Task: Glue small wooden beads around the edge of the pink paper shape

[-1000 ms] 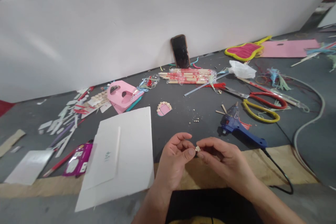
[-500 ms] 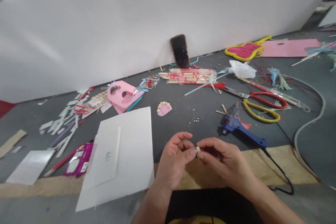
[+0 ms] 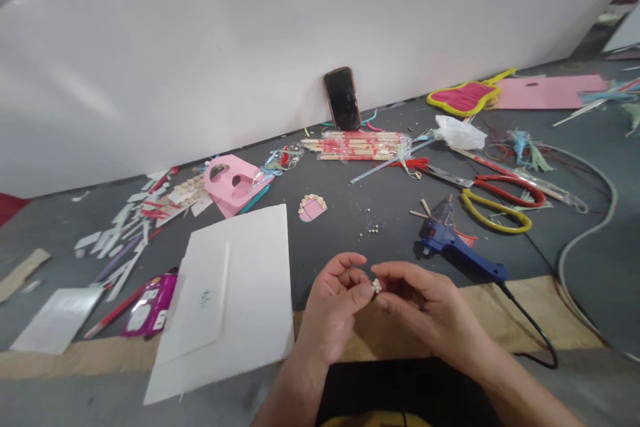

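Observation:
A tiny cluster of cream beads [image 3: 377, 286] sits between my two hands. My left hand [image 3: 336, 303] is closed, its thumb and index finger pinching the cluster from the left. My right hand [image 3: 430, 307] comes from the other side, thumb and index tip bent around the cluster; its other fingers are curled beneath. Several loose small beads [image 3: 373, 230] lie on the dark table just beyond. Behind my left hand is a small pink rounded piece [image 3: 313, 209] with similar beads along its curved edge. A blue glue gun [image 3: 445, 237] lies right of my right hand.
Red-and-yellow-handled scissors [image 3: 500, 197] lie beyond the glue gun, whose black cord [image 3: 537, 330] trails toward me. White boards [image 3: 260, 287] lie at left by a purple pack [image 3: 150, 305]. Wrapped sticks [image 3: 360, 145] and a phone [image 3: 343, 99] stand at the back, near a pink cutout [image 3: 233, 183].
My right thumb and index finger have parted slightly, leaving more of the bead cluster showing. My left hand keeps its pinch in nearly the same place.

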{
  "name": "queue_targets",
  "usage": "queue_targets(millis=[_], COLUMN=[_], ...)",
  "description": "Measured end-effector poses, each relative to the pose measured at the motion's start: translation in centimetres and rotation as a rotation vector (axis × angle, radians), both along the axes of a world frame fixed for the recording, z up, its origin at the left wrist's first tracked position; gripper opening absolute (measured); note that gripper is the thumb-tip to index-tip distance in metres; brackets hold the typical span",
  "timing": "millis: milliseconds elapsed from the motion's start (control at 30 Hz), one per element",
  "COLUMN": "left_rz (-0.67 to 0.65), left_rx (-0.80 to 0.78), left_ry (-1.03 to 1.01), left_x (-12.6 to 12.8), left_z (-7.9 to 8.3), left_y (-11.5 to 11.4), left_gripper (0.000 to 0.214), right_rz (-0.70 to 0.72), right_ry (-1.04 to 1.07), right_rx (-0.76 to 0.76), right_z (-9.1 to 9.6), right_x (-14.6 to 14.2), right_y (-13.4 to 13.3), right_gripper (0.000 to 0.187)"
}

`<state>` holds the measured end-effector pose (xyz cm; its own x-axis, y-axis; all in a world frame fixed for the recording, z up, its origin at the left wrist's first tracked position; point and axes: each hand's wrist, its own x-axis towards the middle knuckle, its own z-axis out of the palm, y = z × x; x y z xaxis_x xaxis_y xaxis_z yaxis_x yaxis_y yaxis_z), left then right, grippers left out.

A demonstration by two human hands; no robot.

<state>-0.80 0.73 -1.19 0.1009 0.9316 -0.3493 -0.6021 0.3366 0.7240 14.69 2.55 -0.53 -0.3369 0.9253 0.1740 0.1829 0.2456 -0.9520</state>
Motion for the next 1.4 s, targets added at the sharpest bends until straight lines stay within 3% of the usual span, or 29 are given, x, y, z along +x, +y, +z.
queue_targets(millis=[167, 467, 700, 1400], left_rz=[-0.011, 0.007, 0.018, -0.002], left_rx=[-0.008, -0.019, -0.042, 0.005], left_ry=[-0.042, -0.013, 0.011, -0.064], left_x=[0.0, 0.0, 0.1, -0.1], left_z=[0.0, 0.0, 0.1, -0.3], left_y=[0.0, 0.1, 0.1, -0.1], left_gripper=[0.038, 0.039, 0.042, 0.036], right_rz=[0.057, 0.104, 0.147, 0.149], right_ry=[0.068, -0.126, -0.149, -0.147], right_rx=[-0.069, 0.163, 0.261, 0.204], right_z=[0.0, 0.7, 1.1, 1.1], right_x=[0.1, 0.7, 0.9, 0.9], right_y=[0.0, 0.4, 0.5, 0.4], right_gripper=[0.018, 0.016, 0.018, 0.019])
